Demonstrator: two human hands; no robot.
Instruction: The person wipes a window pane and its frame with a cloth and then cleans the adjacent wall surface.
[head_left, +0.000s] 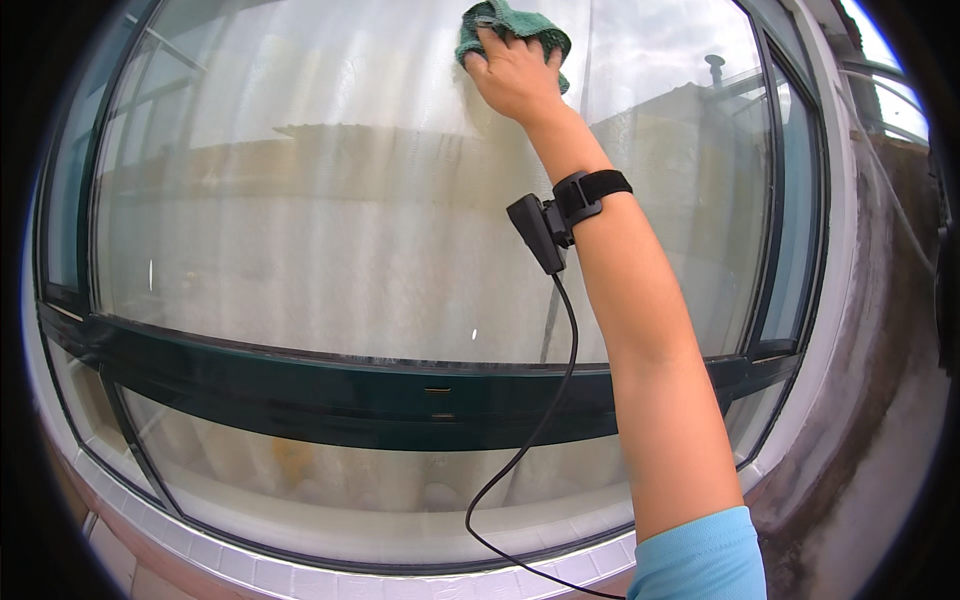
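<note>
My right hand (517, 75) presses a green cloth (525, 26) flat against the upper part of a large window pane (337, 225). Its fingers are spread over the cloth, near the top edge of the view. A black device (537, 232) is strapped to my right wrist, and a thin black cable hangs from it. Pale curtains show behind the glass, along with reflections of a roof and clouds. My left hand is out of view.
A dark green window crossbar (337, 405) runs below the large pane, with lower panes beneath it. Narrow side panes flank the large one. White tiles (300, 581) edge the bottom, and a stained wall (862, 420) stands at the right.
</note>
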